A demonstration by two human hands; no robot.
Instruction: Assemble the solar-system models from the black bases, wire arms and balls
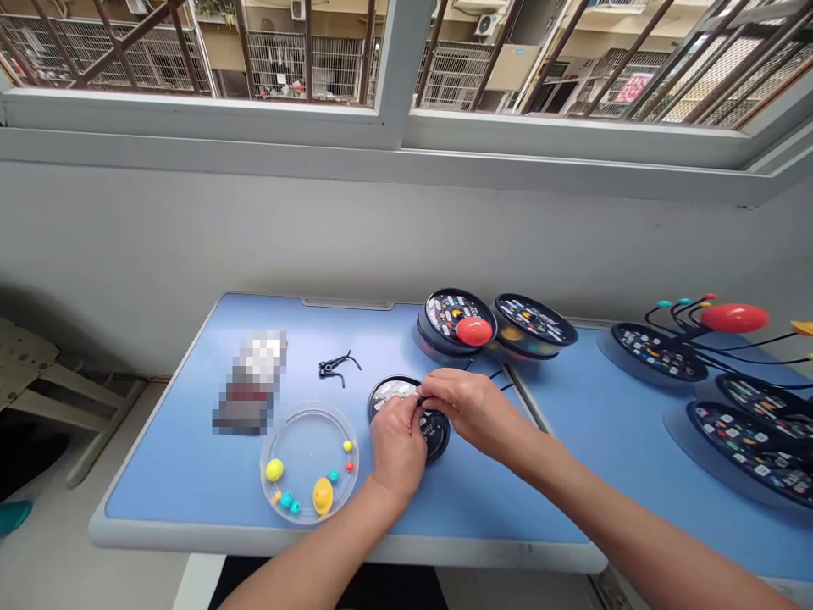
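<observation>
ok, flat black disc (434,434) under lh (397,449), rh (473,407)

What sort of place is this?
Probably an apartment balcony or window-side room used as a makeshift workspace: the window overlooks barred residential balconies with air-conditioner units, and a blue table holds round black cases.

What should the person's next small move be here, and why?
Probably press the thin black piece into the round black disc with the right hand, the left hand steadying the disc: both hands meet at its centre.
</observation>
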